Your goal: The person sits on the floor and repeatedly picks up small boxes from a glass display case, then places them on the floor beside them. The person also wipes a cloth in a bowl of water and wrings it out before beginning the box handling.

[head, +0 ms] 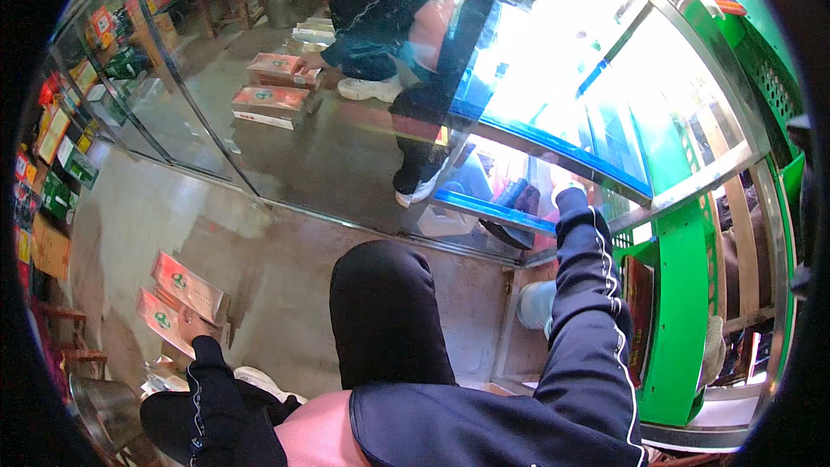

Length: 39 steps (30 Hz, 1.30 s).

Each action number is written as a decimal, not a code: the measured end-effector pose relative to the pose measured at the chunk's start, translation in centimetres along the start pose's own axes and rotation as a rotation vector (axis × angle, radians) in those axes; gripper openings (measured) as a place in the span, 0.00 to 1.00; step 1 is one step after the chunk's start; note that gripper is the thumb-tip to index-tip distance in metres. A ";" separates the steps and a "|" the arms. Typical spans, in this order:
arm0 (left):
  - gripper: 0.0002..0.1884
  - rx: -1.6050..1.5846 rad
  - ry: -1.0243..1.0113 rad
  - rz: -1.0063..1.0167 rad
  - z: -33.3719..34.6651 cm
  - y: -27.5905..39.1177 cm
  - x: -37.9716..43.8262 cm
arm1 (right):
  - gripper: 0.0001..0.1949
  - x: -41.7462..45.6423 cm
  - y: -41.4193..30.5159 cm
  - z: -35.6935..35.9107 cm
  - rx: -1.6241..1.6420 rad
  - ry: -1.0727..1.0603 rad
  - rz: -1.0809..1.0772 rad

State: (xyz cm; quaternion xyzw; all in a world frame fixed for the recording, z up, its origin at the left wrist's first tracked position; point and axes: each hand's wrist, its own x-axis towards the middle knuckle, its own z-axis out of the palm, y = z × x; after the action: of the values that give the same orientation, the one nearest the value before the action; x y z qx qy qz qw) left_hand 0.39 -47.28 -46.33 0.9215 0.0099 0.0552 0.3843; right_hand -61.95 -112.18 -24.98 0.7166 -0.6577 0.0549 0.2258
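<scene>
At the lower left, my left hand (188,324) rests on the near one of two red and white cartons (167,319); the other carton (188,285) lies just behind it. Whether its fingers grip the carton I cannot tell. My right arm reaches up and right into a glass display case with a metal frame (545,159). My right hand (563,175) is beside the blue-edged frame, mostly lost in glare, so its fingers and anything in them cannot be made out. Below that frame, inside the glass, are a white plastic jug (447,220) and a dark object (515,207).
Glass panels (285,143) cross in front of me and mirror the cartons and my body. A green metal shelf (677,311) stands at the right, with a pale blue container (537,305) left of it. A metal bucket (104,408) is at the lower left; packaged goods (58,194) line the far left.
</scene>
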 end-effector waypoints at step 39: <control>0.09 -0.772 -0.483 0.132 2.2 13.2 -5.7 | 0.21 -25.3 6.5 -4.9 2.218 -0.444 0.675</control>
State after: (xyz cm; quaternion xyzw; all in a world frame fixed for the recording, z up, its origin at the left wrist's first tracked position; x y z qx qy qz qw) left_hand -5.33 -58.46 -39.04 0.6959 -0.1602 -0.1372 0.6865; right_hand -70.44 -87.19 -28.49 0.3047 -0.4315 0.5272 -0.6656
